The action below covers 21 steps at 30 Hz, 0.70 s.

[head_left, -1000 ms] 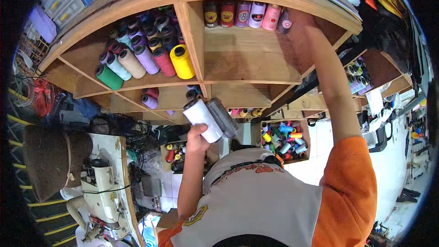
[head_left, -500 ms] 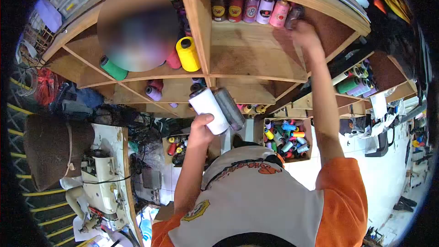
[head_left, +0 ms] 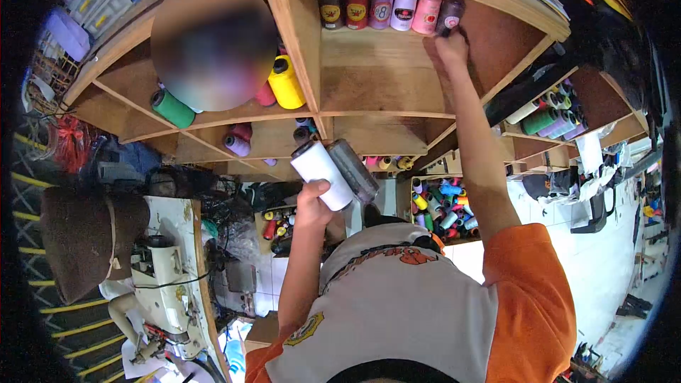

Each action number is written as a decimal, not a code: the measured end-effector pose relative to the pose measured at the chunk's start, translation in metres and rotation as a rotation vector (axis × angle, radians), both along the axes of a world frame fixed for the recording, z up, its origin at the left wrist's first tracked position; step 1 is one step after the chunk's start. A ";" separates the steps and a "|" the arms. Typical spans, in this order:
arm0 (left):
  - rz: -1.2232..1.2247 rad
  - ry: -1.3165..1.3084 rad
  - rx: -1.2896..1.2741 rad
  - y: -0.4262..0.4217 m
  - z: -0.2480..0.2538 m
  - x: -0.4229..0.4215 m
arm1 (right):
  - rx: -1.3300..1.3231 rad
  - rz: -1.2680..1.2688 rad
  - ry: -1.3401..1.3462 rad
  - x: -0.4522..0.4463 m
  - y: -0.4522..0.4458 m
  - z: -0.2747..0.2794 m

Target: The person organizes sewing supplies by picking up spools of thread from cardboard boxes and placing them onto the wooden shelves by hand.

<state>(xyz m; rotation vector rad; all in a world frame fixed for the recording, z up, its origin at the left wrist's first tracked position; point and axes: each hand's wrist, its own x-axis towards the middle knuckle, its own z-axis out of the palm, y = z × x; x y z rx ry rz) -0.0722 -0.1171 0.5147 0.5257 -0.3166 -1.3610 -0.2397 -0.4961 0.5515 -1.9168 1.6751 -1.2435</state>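
My left hand (head_left: 312, 202) is closed around a white thread cone (head_left: 323, 174), thumb across its side. A dark grey thread cone (head_left: 352, 171) lies against the white one in the same grasp; the fingers behind them are hidden. My right hand (head_left: 452, 47) reaches up into the top shelf, its fingers bent at the lower end of a dark purple thread cone (head_left: 451, 13). That cone stands at the right end of a row, beside a pink cone (head_left: 427, 13) and a lilac cone (head_left: 404, 10). Further left are a purple, a red and a brown cone (head_left: 330, 8).
The wooden shelf (head_left: 386, 114) has several compartments; a yellow cone (head_left: 286, 84) and a green cone (head_left: 172, 108) are at left. A box of mixed thread spools (head_left: 441, 207) sits below. A sewing machine (head_left: 169, 269) is at lower left, and another rack (head_left: 557, 117) at right.
The dark purple cone has gone from tilted to nearly upright in the row, and my right hand has shifted slightly left and down to its base. My left hand keeps both cones.
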 end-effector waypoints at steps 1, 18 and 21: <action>0.018 0.005 0.007 0.001 -0.002 0.000 | -0.020 0.005 -0.017 -0.005 -0.016 -0.016; 0.108 -0.131 -0.028 0.003 0.020 0.018 | 0.629 1.051 0.251 0.034 0.261 0.056; 0.223 -0.032 -0.071 0.004 0.039 0.014 | 0.395 0.964 0.126 0.029 0.246 -0.005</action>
